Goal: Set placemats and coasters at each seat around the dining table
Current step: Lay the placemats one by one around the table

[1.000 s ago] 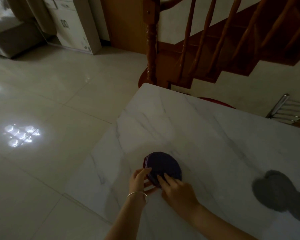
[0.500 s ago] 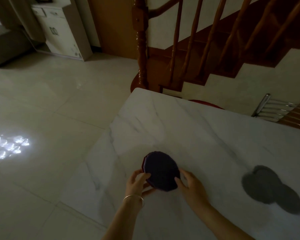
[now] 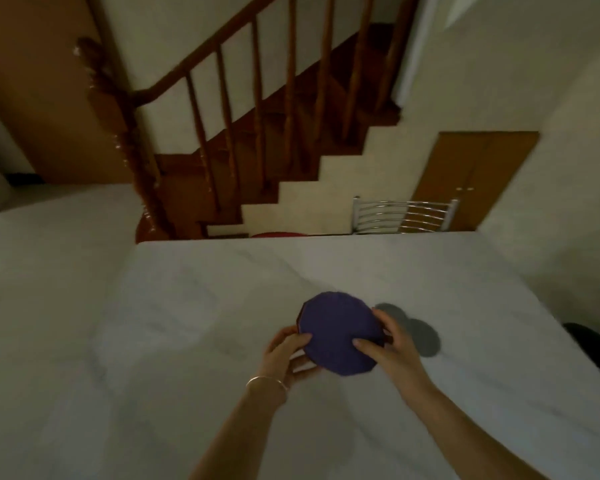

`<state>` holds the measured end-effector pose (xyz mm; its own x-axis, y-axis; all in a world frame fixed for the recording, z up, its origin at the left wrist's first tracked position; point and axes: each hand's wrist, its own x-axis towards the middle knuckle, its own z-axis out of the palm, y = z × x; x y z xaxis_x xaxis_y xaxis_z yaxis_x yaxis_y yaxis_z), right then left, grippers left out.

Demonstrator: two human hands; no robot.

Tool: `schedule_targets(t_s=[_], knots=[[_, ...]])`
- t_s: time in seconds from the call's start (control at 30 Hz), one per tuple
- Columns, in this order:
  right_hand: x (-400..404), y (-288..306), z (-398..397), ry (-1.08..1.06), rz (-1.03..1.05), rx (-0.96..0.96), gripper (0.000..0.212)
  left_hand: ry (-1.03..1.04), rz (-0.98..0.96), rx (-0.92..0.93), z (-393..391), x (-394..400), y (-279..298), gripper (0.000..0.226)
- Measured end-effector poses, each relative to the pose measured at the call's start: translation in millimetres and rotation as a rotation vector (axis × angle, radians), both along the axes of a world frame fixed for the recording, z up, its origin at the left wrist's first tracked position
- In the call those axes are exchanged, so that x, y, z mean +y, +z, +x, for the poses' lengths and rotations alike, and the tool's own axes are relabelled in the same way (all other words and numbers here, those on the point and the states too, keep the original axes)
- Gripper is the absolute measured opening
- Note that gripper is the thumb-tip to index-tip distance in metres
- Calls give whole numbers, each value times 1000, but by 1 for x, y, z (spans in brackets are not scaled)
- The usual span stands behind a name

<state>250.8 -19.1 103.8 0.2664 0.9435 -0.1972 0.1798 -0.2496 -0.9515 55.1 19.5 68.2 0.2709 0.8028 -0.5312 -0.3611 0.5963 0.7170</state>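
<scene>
A round purple stack of coasters [image 3: 336, 332], with a reddish edge showing at its left side, is lifted off the white marble dining table [image 3: 194, 306]. My left hand [image 3: 286, 351] grips its near-left rim, a thin bangle on the wrist. My right hand [image 3: 388, 348] holds its right rim, thumb on top. Two round grey coasters [image 3: 420, 336] lie overlapping on the table just right of my right hand.
A chrome chair back [image 3: 402, 216] stands at the table's far edge, a red seat [image 3: 278, 234] beside it. A wooden staircase with banister [image 3: 243, 126] rises behind. A dark object [image 3: 589, 344] sits at the table's right edge.
The purple stack has been raised off the table with both hands and tilted toward me. The view has swung right, so the far edge and chair are now ahead.
</scene>
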Motion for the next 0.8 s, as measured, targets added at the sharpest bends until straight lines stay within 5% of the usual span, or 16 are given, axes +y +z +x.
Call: schedule_targets(t_s=[0.37,0.8], knots=[[-76,17,187,-277,119,-124,63,-286,57,-17,203,-19,27,34],[-118,20,379,-260,137,-220,66,-230,63,127,397,-78,51,44]])
